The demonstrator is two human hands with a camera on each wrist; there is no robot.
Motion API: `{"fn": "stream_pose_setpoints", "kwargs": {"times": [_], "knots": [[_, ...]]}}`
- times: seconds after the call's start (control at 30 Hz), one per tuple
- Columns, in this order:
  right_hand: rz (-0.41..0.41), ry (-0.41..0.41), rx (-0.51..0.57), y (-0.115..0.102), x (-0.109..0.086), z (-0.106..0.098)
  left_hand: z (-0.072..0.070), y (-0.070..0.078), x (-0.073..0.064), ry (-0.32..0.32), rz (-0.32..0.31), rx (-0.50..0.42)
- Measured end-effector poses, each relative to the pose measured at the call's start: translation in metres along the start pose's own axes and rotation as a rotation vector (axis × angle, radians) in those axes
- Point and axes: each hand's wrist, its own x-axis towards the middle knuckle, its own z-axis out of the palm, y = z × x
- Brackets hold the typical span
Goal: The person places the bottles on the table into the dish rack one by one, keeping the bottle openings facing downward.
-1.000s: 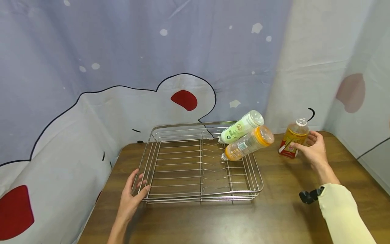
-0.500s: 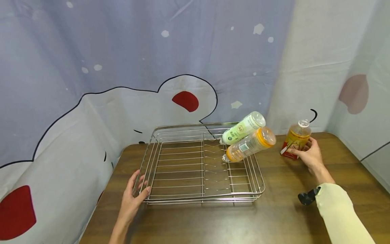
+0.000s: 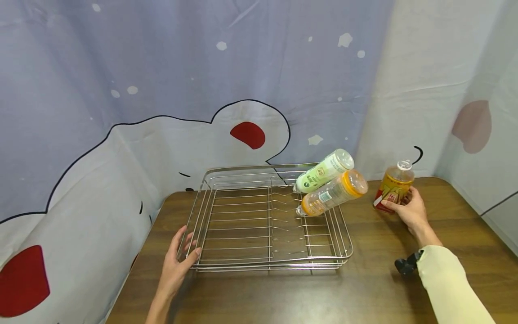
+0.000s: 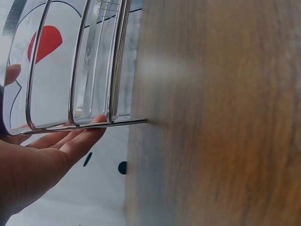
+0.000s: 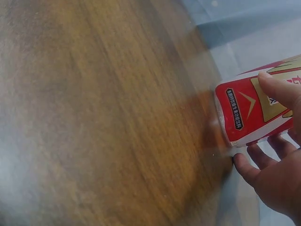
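Note:
A metal wire dish rack (image 3: 238,227) stands on the wooden table, its left end held by my left hand (image 3: 173,265). The left wrist view shows the fingers (image 4: 82,146) along the outer wires and the thumb (image 4: 13,74) over the rim. At the far right, my right hand (image 3: 413,213) grips the lower part of a clear bottle (image 3: 394,186) with a red and yellow label. Its thumb (image 5: 277,87) lies on the label; the other fingers go round the far side. The bottle is near upright, its mouth upward. Whether it touches the table I cannot tell.
Two bottles lean neck-down in the rack's right part: a green-labelled bottle (image 3: 323,172) behind, an orange-banded bottle (image 3: 334,194) in front. Their bases stick out past the rack's rim. A patterned curtain (image 3: 202,81) hangs behind the wooden table (image 3: 267,297).
My right hand has slid lower and closer round the bottle. The left hand keeps its place on the rack. The whole view has shifted slightly.

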Motion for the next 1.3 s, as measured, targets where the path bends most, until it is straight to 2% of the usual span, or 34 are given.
{"fn": "stream_pose_setpoints", "kwargs": {"times": [0.57,0.93,1.3], "knots": [[0.007,0.080,-0.018,-0.009,-0.017,-0.010,0.002,-0.001,0.002,-0.009,0.003,-0.001],[-0.075,0.135,0.008,-0.029,-0.041,-0.019,-0.001,0.002,0.000,-0.018,-0.003,-0.010],[-0.181,0.128,0.000,-0.061,-0.073,-0.032,-0.001,0.001,0.001,-0.025,0.012,-0.028]]}}
